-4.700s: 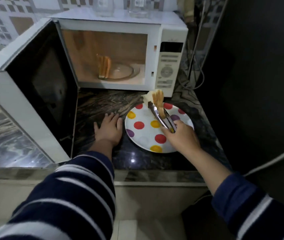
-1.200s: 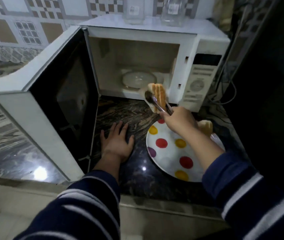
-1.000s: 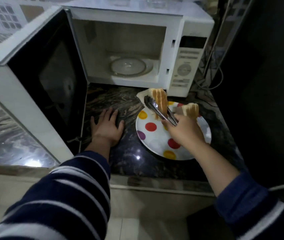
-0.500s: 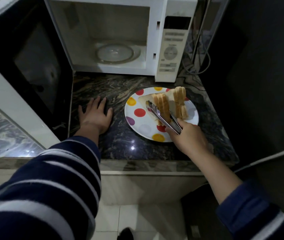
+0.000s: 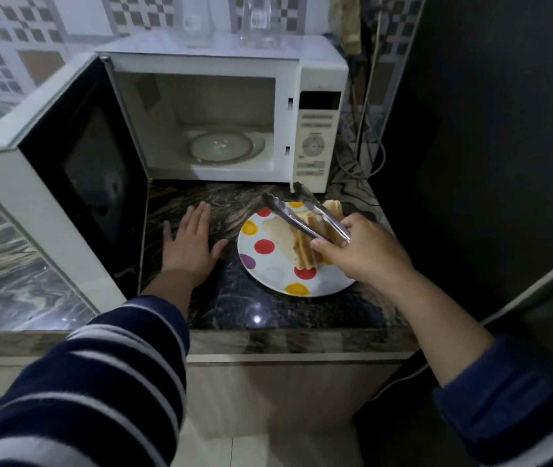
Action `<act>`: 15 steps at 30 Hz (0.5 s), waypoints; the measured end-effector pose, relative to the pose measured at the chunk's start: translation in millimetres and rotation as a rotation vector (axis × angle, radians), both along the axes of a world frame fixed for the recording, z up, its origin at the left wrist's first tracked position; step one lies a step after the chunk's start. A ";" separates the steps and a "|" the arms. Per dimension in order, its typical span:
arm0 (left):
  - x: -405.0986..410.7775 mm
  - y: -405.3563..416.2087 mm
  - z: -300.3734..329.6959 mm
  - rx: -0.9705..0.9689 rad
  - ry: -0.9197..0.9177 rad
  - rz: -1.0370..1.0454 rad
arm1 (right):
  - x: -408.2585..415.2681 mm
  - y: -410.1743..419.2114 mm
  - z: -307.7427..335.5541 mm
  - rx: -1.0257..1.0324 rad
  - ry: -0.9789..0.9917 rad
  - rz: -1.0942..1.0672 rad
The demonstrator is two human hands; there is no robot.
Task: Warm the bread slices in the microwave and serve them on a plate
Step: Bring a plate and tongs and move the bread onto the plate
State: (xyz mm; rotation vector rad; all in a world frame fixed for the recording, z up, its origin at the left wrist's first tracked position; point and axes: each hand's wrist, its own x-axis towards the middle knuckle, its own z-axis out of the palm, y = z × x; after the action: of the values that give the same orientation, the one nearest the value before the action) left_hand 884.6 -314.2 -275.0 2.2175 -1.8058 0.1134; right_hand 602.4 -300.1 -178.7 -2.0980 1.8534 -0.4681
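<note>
Bread [image 5: 305,246]: several slices, standing on edge on plate [image 5: 270,269], leaning together near its middle and right; one more piece at far rim, partly hidden behind tongs. On edge probably because lowered that way between the tong arms. Pale patch left of the slices, either a flat slice or a shadow; cannot tell which.

Plate: white with coloured dots, flat on table [image 5: 234,308], just before microwave's control panel; near enough for a short carry from cavity to plate.

Tongs [image 5: 302,214]: metal, arms spread apart, tips raised above the far rim and pointing toward microwave; nothing visibly clamped between them. Judged: bread let go, tongs on the way off.

Right hand [image 5: 366,254]: curled round the tong handles, hovering over plate's right edge and covering part of it. Hold loose enough for the arms to spring open.

Left hand [image 5: 191,244]: flat on table, fingers straight and slightly fanned, just left of plate, not touching it. Holds nothing; likely a brace while leaning in.

Microwave [image 5: 315,136]: door swung wide to the left, cavity dark, glass turntable [image 5: 224,146] bare. No bread visible inside, so transfer judged finished; door not yet closed.

Two clear glass vessels [image 5: 258,25] on microwave's top, blurred. Cables behind, at right.
</note>
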 end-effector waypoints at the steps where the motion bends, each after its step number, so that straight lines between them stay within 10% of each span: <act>1: -3.9 0.5 9.3 -0.051 -0.030 -0.035 | 5.4 -2.1 4.9 -0.001 0.029 0.018; 15: -43.1 12.8 81.0 -0.067 -0.380 -0.416 | 71.2 -5.6 31.4 -0.095 0.385 0.346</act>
State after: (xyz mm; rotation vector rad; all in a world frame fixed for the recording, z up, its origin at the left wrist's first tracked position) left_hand 841.4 -301.4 -194.0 1.8160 -2.3819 0.5287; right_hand 673.6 -305.7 -147.3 -2.6544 1.6154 -0.0708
